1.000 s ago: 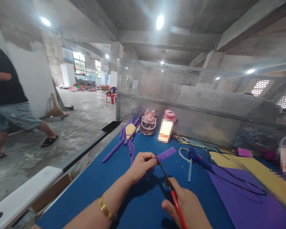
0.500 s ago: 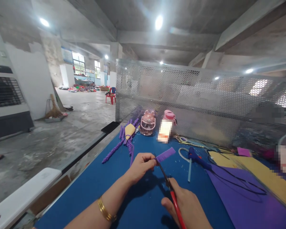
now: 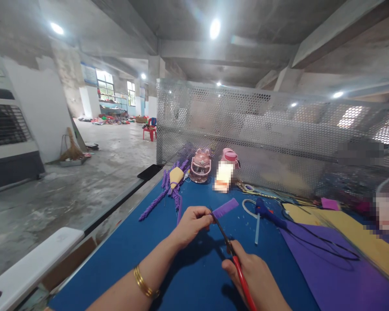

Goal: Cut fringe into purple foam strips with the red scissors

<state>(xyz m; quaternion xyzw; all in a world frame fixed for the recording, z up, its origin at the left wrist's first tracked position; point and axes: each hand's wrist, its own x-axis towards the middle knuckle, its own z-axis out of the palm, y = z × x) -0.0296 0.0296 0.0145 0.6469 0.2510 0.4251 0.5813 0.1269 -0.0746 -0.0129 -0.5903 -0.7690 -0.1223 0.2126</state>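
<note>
My left hand [image 3: 196, 222] pinches one end of a purple strip [image 3: 226, 207], which sticks out to the right of the fingertips. My right hand [image 3: 251, 270] is wrapped round a pair of red-handled scissors [image 3: 241, 280]. The dark blades point up and left and meet the strip close to my left fingertips; whether they are parted there is too small to tell. Left of the strip, a purple braided piece with a cream-coloured shape [image 3: 176, 177] lies on the blue tabletop [image 3: 194, 276].
A blue glue gun [image 3: 269, 214] with a clear glue stick lies to the right, its cord crossing a purple sheet [image 3: 317, 259]. Yellow sheets [image 3: 353, 229] are beyond. Two pink bottles, one a clear-bodied bottle [image 3: 201, 166], stand before a perforated metal screen [image 3: 246, 125].
The person walking at the left has gone out of view, uncovering an air cooler. My hands stay nearly in place; the right hand and scissor handles shift slightly.
</note>
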